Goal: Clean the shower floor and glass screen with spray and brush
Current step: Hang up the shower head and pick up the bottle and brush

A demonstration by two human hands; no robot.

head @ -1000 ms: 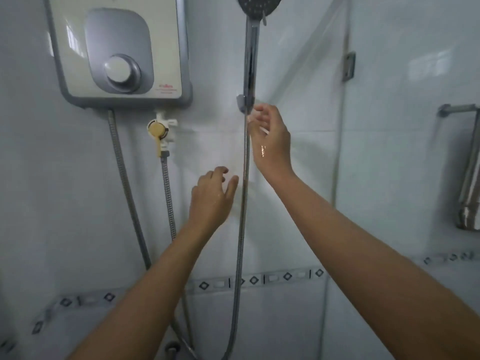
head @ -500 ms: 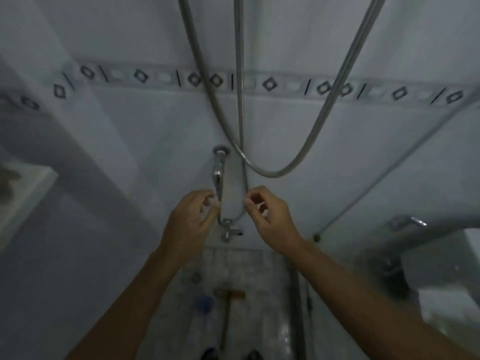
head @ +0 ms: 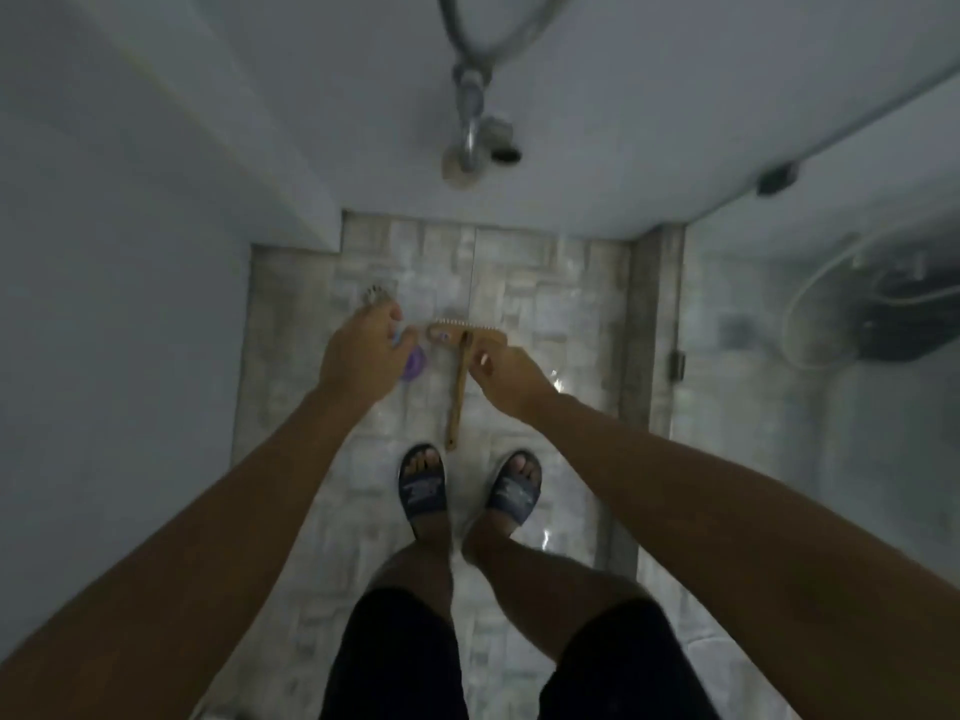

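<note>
Shower floor (head: 545,304) — pale stone tile with a wet sheen — carries the wooden brush (head: 460,400), a purple object (head: 415,363) beside it. Left hand (head: 363,350) and right hand (head: 506,374) hover loosely curled, holding nothing — glass screen (head: 831,433) at right.

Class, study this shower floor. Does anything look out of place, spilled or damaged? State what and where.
A long wooden-handled scrubbing brush lies flat on the grey stone-pattern floor just ahead of the sandalled feet, a purple rounded item beside it: tools underfoot. No spill or damage shows.
</note>
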